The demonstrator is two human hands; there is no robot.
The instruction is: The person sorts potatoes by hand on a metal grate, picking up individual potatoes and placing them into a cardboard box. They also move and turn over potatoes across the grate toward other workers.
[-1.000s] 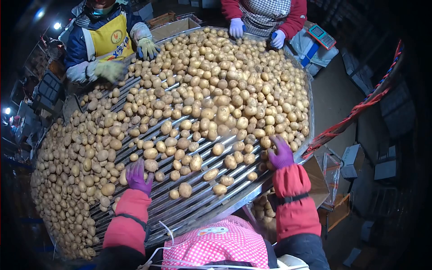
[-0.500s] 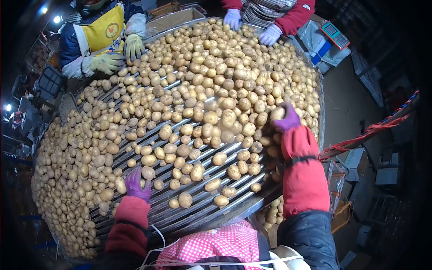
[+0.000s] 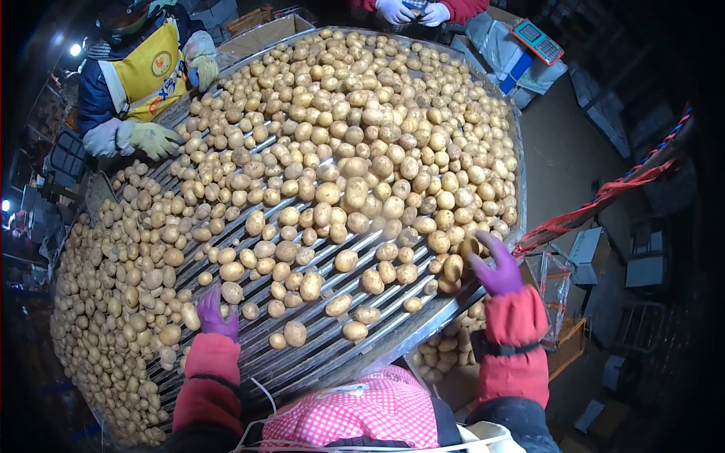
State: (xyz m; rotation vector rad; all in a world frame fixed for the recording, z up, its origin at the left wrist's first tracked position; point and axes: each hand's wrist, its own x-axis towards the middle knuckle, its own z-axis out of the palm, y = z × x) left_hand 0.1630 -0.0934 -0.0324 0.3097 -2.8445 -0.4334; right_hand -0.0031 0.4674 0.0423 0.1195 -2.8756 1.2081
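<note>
Potatoes (image 3: 355,192) lie in a deep heap over a slatted metal sorting table (image 3: 332,279). My left hand (image 3: 219,313), in a purple glove, rests low on the slats with thumb and fingers apart. A round potato (image 3: 232,293) lies right by its fingertips. At the table's right edge is my right hand (image 3: 498,266), also purple-gloved, its fingers spread beside a cluster of potatoes (image 3: 453,268). Whether its fingertips touch one of them is hard to make out.
A person in a yellow apron (image 3: 155,68) stands at the far left, one gloved hand (image 3: 153,140) by the potatoes. Another person's gloved hands (image 3: 414,12) show at the far edge. More potatoes (image 3: 445,351) lie below the near rim. A scale (image 3: 538,41) and red-wrapped cord (image 3: 596,208) are right.
My right hand has moved down and toward the table's right edge, away from the potato it was gripping. The far person's hands have lifted off the heap. The view has shifted slightly.
</note>
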